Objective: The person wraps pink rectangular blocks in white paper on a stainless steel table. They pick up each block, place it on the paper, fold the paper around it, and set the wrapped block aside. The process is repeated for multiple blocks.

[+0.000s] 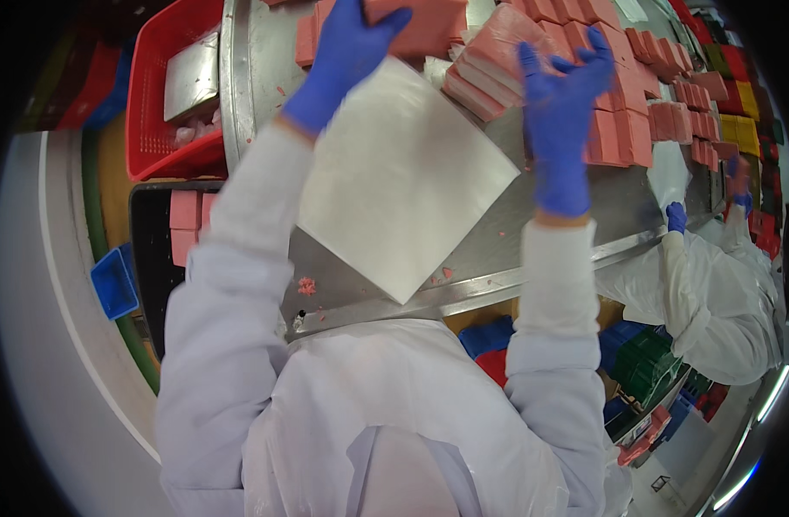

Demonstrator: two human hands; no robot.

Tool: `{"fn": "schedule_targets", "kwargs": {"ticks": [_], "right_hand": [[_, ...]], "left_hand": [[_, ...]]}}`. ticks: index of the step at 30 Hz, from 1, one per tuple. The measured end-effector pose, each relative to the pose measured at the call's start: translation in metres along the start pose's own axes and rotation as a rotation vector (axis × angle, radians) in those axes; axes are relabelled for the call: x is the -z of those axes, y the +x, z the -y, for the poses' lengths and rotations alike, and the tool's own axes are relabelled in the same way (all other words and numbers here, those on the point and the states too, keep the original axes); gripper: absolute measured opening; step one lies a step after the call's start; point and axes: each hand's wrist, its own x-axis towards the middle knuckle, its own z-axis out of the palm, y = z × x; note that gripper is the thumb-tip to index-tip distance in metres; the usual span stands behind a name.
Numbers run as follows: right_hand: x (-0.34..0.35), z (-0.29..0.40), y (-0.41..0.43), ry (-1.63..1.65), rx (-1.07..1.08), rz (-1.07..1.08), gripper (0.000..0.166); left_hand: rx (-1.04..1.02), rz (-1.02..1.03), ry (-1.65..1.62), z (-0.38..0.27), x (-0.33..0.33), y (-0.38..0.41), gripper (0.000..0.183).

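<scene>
My left hand [349,61], in a blue glove, grips the left side of a pink block [420,32] at the top of the head view. Its fingertips are partly cut off by the picture's edge. Below the block a square white sheet [401,174] lies cornerwise on the steel table [491,239]. My right hand [566,103], also gloved in blue, is raised with its fingers spread and nothing in them. Just left of it sits a stack of pink slabs in clear film [491,61]. Pink blocks [620,123] stand behind and right of that hand.
At left, a red crate [175,158] holds a metal box [191,77]; a black crate [152,239] with pink blocks stands below it. A co-worker in white [717,297] works at the right, one gloved hand [676,216] at another sheet [669,171]. Pink crumbs [306,285] dot the table.
</scene>
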Motion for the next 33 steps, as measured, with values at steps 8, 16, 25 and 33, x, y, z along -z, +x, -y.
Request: {"fn": "schedule_targets", "kwargs": {"ticks": [8, 16, 25, 33], "right_hand": [[-0.013, -0.011, -0.175, -0.460, -0.040, 0.667, 0.050], [-0.022, -0.015, -0.132, -0.260, 0.266, 0.976, 0.014], [-0.007, -0.079, -0.091, 0.272, -0.586, 1.219, 0.069], [-0.012, -0.034, -0.166, -0.536, -0.235, 0.325, 0.096]], "left_hand": [[0.514, 0.216, 1.113, -0.025, 0.050, -0.169, 0.045], [0.380, 0.839, 0.696, -0.064, 0.071, -0.105, 0.041], [0.176, 0.503, 1.000, -0.032, 0.009, -0.166, 0.027], [0.216, 0.527, 1.273, -0.031, -0.003, -0.159, 0.027]]}}
